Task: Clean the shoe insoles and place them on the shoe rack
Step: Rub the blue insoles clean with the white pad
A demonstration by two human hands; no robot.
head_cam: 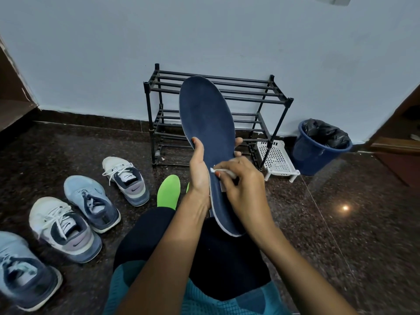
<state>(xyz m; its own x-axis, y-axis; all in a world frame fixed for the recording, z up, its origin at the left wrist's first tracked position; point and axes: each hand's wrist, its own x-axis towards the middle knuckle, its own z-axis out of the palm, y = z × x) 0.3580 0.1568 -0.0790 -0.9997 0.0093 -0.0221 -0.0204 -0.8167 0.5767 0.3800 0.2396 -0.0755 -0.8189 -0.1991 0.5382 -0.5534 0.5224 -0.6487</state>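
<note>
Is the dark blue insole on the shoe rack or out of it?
Out: the left hand grips the insole in the air, before the shoe rack.

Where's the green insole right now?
In the head view, the green insole lies on the floor left of centre, just beyond the person's knee, between the nearest white sneaker and the left hand holding the navy insole.

Shoes [91, 201] left of rack [216, 114]
</note>
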